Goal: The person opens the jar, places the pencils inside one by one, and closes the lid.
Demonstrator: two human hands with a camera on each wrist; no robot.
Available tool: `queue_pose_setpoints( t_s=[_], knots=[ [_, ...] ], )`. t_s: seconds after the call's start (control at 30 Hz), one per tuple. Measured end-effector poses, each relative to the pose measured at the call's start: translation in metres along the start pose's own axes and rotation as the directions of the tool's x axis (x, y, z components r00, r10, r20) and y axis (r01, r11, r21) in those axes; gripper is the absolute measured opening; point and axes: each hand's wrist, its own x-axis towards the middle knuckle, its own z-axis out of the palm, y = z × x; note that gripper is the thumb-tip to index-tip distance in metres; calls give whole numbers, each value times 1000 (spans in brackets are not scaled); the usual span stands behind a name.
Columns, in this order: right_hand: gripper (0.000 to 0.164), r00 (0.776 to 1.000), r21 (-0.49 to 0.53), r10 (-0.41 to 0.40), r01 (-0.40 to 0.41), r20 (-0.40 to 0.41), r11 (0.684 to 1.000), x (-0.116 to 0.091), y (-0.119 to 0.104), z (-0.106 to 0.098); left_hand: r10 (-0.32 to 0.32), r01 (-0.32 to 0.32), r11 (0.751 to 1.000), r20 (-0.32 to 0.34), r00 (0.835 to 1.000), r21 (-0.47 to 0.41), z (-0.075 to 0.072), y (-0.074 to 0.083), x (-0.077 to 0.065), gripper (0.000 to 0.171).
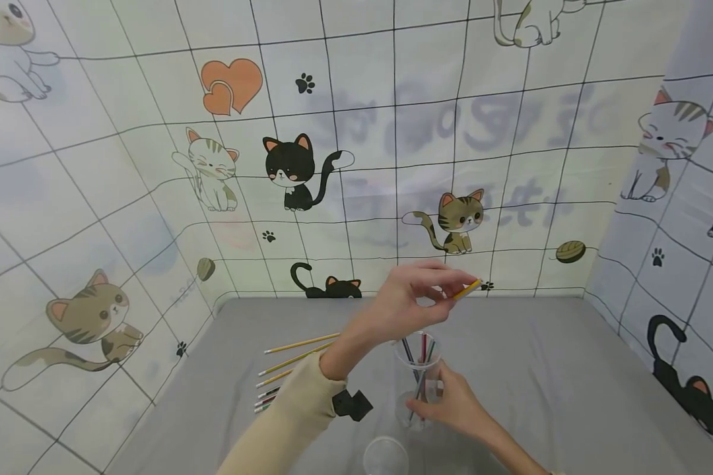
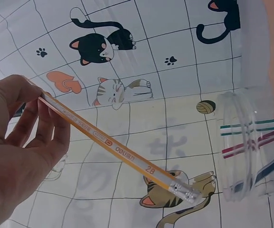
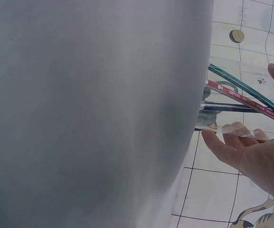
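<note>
1. Left hand (image 1: 418,297): I have thumb and fingers pinching a yellow pencil (image 2: 113,142) near one end, raised over the table. Its eraser end points away from the palm; "2B" reads near the metal band.
2. Pencil position: above the clear cup (image 1: 404,379) and a little past it on my head feed, outside the cup, near the rim in the left wrist view.
3. Right hand (image 1: 451,402): curled around the side of that cup, thumb and fingers on opposite sides, steadying it.
4. In the cup: green pencil (image 3: 241,87), red pencil (image 3: 241,100), dark pencil (image 3: 229,108), all leaning.
5. Left of the cup: yellow pencils (image 1: 302,343) lie on the grey table (image 1: 541,369), with darker pencils (image 1: 267,393) nearer me, partly behind the cream sleeve (image 1: 297,412).
6. Second clear cup (image 1: 386,455) at the near edge of my view; can't tell which way up.
7. Backdrop: cat-print sheet (image 1: 368,152).
</note>
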Motion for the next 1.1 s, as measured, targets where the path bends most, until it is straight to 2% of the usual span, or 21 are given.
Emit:
queue_pose_setpoints(
  t_s=[0.17,0.3,0.53,0.9,1.1],
  knots=[
    [67,1000,-16,-1,1,-2,1000,0,1,0,-10,9,1000,-41,999,-27,7,-8,2,34],
    [64,1000,-51,-1,0,-17,999,0,0,1,-45,40,997,-75,996,-66,10,-14,1,34],
    [62,999,-58,24,-26,-29,998,1,-1,1,-95,91,994,-82,992,-53,13,-24,-4,35],
    [65,996,-54,85,-86,-18,995,2,-2,2,-123,115,991,-123,985,-65,16,-38,-20,34],
    [67,996,-62,85,-86,-21,994,2,-1,3,-177,172,984,-118,977,-51,18,-47,-33,35]
  ],
)
